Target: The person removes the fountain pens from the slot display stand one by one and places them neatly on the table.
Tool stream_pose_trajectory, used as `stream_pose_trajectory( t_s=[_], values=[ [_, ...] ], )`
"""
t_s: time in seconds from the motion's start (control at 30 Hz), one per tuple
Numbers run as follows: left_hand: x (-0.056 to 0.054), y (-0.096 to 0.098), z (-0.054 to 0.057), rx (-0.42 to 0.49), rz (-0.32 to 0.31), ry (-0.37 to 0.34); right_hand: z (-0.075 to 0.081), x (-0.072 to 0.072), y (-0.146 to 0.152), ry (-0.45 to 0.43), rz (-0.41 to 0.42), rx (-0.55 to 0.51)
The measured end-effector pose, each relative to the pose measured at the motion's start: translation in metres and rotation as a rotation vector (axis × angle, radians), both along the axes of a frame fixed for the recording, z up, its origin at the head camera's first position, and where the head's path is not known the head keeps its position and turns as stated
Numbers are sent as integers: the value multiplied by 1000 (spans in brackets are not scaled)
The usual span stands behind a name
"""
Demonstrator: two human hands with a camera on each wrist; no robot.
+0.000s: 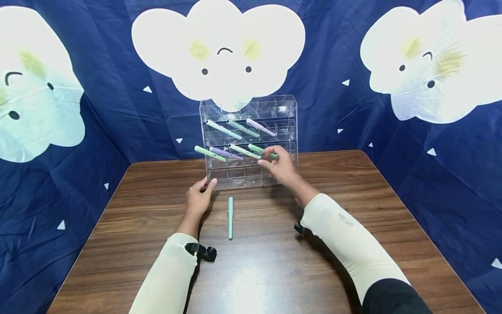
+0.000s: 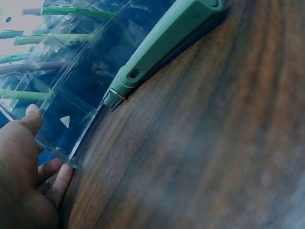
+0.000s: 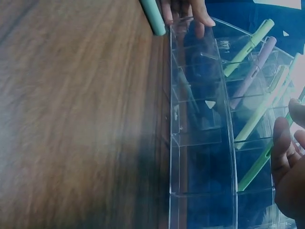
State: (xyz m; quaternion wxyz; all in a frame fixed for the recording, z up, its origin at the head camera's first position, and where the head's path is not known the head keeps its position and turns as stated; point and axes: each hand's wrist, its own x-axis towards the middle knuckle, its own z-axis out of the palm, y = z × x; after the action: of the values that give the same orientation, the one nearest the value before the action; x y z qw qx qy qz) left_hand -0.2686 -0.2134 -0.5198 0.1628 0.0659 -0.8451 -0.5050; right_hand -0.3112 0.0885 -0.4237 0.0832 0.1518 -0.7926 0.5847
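A clear tiered acrylic rack (image 1: 251, 179) stands at the back of the table. My left hand (image 1: 198, 198) grips its lower left corner, the thumb in front and the fingers around the edge. My right hand (image 1: 281, 165) is at the right end of the lower row of pens, by a green pen (image 1: 256, 148). Its thumb and index finger are apart around that pen, as the right wrist view shows too. Left of it slant a pale cream-green pen (image 1: 244, 151), a purple pen (image 1: 226, 153) and a light green pen (image 1: 210, 153).
Above them in the rack lean a light blue pen (image 1: 223, 129), a teal pen (image 1: 243, 128) and a lavender pen (image 1: 260, 127). A mint pen (image 1: 230, 218) lies on the wooden table (image 1: 157, 209) before the rack. Blue cloth (image 1: 325, 113) with clouds hangs behind.
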Motion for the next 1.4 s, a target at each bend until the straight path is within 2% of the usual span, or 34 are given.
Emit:
stream_pose_trajectory(
  t_s=[0.1, 0.23, 0.5, 0.63, 1.13, 1.4],
  values=[
    [0, 0, 1, 3, -7, -3, 2, -6, -1, 23, -43, -12],
    [1, 1, 1, 13, -8, -6, 5, -13, -4, 2, -75, -13],
    [2, 0, 2, 6, -5, -18, 6, -21, -8, -80, -122, 89],
    [2, 0, 4, 11, -5, -29, 3, -24, -9, -96, -120, 116],
    [1, 0, 2, -4, -10, -37, -1, -27, -14, -88, -95, 97],
    [1, -1, 1, -2, -13, -29, -1, -28, -16, -53, -94, 108]
  ],
)
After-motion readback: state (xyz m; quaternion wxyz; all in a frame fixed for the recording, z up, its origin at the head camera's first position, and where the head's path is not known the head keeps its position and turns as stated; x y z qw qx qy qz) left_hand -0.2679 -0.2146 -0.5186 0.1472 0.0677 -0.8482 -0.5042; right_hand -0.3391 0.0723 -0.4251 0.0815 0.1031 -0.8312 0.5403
